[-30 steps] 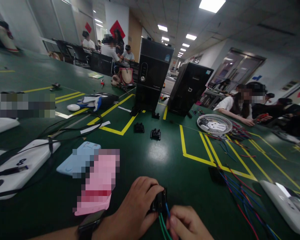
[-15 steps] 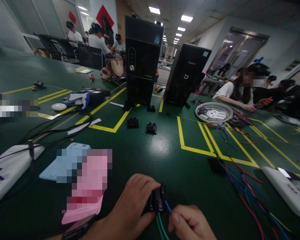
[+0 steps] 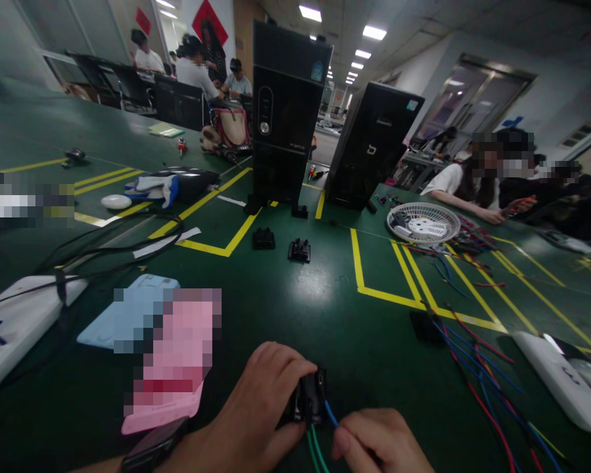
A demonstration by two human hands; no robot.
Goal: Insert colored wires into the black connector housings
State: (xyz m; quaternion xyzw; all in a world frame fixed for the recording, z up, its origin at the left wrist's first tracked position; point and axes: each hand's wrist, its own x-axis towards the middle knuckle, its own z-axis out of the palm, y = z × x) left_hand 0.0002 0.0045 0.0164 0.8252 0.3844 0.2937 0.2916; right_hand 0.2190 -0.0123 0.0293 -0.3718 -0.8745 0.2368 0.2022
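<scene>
My left hand is closed around a small black plastic connector block on the green table, gripping it from the left side and top. Two green wires run out of the block toward me. On its right side a blue wire comes out, and my right hand pinches that wire between thumb and forefinger. Whether the blue wire's inner end is fixed in the block cannot be seen. Farther up the table sit two similar black blocks, one to the left and another to the right.
A pink phone and a blue phone lie to the left. Loose red and blue wires spread on the right, near a white device. Behind stand two black computer towers and a white basket. Other people sit farther off.
The camera view has shifted slightly. Both hands keep nearly the same place, with the left on the block and the right on the blue wire.
</scene>
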